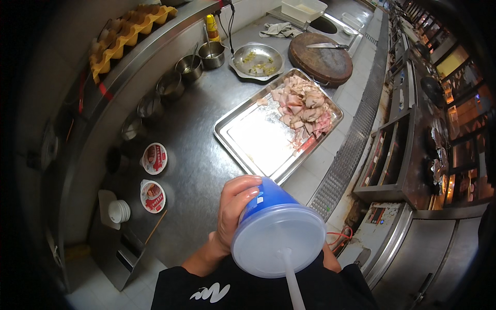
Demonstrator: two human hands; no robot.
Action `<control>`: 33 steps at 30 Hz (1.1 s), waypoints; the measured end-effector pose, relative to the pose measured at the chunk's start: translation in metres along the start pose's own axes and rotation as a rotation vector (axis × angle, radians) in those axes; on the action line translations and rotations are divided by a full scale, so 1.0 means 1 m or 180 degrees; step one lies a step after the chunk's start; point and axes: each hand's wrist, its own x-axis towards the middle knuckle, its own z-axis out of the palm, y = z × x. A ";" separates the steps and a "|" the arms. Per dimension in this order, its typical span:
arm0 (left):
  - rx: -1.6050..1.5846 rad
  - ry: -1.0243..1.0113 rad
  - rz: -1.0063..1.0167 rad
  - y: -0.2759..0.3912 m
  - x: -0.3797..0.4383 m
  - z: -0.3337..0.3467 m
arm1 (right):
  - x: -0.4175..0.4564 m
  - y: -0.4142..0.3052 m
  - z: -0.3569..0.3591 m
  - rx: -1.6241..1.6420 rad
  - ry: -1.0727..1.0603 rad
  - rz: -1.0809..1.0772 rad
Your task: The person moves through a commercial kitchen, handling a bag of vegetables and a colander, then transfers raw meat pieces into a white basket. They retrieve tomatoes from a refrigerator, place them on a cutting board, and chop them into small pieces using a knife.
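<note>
My left hand [234, 211] is wrapped around the side of a large blue cup [271, 197] with a translucent lid and a straw, which points up towards my face. Of my right arm only a bit of forearm shows beside the cup; the right hand is hidden behind the cup. Past the cup, a rectangular metal tray [232, 112] lies on the steel counter, with a heap of sliced meat [304, 102] at its far right part. Beyond the tray stand a round metal pan [257, 62] with green food scraps and a round wooden chopping block [319, 62] with a knife [325, 45] on it.
Several metal pots [170, 87] line the counter's back left edge. Two sealed tubs [155, 158] stand at the left, near stacked white bowls [120, 211]. Egg trays [128, 35] sit on a shelf above. A cloth [281, 30] lies behind the pan. Right of the counter runs a floor grate [348, 155].
</note>
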 end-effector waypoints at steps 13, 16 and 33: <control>-0.0171 0.0558 -0.3143 -0.074 -0.139 -0.015 | -0.039 -0.067 -0.005 -0.0389 -0.0044 0.0215; 0.0386 0.1271 -0.3177 -0.143 -0.207 -0.013 | -0.046 -0.068 -0.006 -0.0299 0.0033 0.0181; 0.1765 0.1188 -0.3949 -0.224 -0.367 -0.019 | -0.115 -0.040 -0.003 0.0088 0.0769 0.0560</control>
